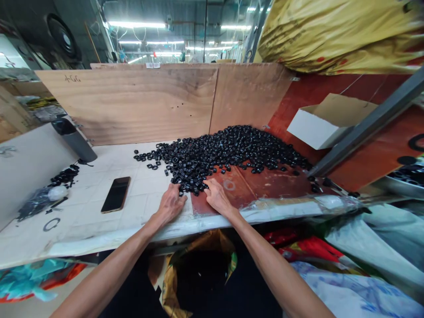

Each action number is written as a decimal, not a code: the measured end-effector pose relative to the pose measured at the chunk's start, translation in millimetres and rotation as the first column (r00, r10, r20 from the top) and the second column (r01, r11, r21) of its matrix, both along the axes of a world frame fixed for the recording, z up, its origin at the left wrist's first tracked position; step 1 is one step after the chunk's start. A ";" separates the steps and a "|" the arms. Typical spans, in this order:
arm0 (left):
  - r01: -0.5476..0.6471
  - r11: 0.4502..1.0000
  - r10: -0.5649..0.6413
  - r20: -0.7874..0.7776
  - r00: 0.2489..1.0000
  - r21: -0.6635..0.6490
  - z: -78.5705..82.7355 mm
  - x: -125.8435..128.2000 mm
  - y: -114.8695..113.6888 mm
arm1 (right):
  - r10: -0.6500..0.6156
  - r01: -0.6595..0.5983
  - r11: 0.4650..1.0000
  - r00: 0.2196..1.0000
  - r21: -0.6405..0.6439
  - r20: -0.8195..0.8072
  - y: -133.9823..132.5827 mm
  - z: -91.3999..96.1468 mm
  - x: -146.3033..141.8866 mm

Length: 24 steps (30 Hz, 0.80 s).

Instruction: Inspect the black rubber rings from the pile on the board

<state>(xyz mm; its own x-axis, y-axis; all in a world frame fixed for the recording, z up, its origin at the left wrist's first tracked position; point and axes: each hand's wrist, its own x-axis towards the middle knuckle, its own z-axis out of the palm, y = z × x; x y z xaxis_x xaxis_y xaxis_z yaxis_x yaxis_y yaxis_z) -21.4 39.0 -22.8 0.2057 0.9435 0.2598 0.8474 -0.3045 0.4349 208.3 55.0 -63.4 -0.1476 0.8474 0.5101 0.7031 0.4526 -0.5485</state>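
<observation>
Head view: well out to the left of the fingers lie a small heap of black parts (64, 176) and a loose ring (51, 224), and nearer in, a dark phone (115, 194) sits face up on the table (99, 240). The left hand (171, 204) rests at the table's near edge, its fingers curled under with the tips against the near fringe of the pile of black rings (225, 148); whether anything is caught beneath them cannot be told. Just beside it, the right hand (217, 196) lies flatter, with fingers spread and loose and the tips among the outermost pieces, gripping nothing visible. The work in hand looks like raking or sorting pieces off the pile's near edge (a judgement only). Lifting single pieces from here would call for a fine fingertip pinch. The rings are small, glossy and black, heaped deep beyond the fingertips and thinning to scattered ones leftward. Farther right, a cardboard box (326, 121) stands well apart.
</observation>
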 end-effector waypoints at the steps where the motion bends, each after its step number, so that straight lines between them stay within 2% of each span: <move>1: 0.024 1.000 -0.024 0.027 0.999 0.007 -2.6 2.1 -1.2 | 0.020 -0.020 1.000 1.000 -0.002 -0.018 -1.3 0.9 -1.2; 4: 0.049 0.999 -0.049 0.108 0.993 0.004 -8.0 2.5 -4.5 | 0.027 -0.030 0.999 0.991 -0.024 -0.129 -2.5 5.4 -0.4; 9: 0.040 0.999 -0.040 0.180 0.983 0.002 -9.8 -1.3 -10.4 | -0.102 0.074 0.992 0.941 -0.098 -0.324 -15.8 17.3 5.4; 10: 0.037 0.999 -0.037 0.201 0.979 0.004 -9.3 -1.2 -12.1 | -0.109 0.064 0.989 0.922 -0.133 -0.371 -21.7 20.6 6.0; 12: 0.042 0.999 -0.041 0.251 0.967 0.000 -7.9 -0.3 -15.9 | -0.056 -0.048 0.975 0.892 -0.217 -0.449 -34.0 27.9 5.2; 15: 0.108 0.994 -0.103 0.357 0.929 0.007 -5.3 2.2 -20.0 | 0.143 -0.268 0.930 0.894 -0.252 -0.424 -44.2 37.6 -1.7; 17: 0.162 0.986 -0.168 0.428 0.888 0.051 -3.6 4.0 -21.4 | 0.197 -0.292 0.929 0.910 -0.227 -0.364 -42.1 40.8 -8.5; 19: 0.188 0.978 -0.209 0.471 0.857 0.093 -1.7 5.6 -22.0 | 0.159 -0.276 0.930 0.898 -0.243 -0.410 -36.0 40.7 -15.0; 22: 0.203 0.976 -0.214 0.531 0.820 0.081 0.9 7.7 -22.6 | 0.072 -0.321 0.892 0.796 -0.318 -0.600 -29.9 36.6 -21.6; 24: 0.214 0.975 -0.204 0.586 0.785 0.053 1.8 8.9 -22.4 | 0.051 -0.358 0.873 0.743 -0.331 -0.668 -31.2 34.8 -24.4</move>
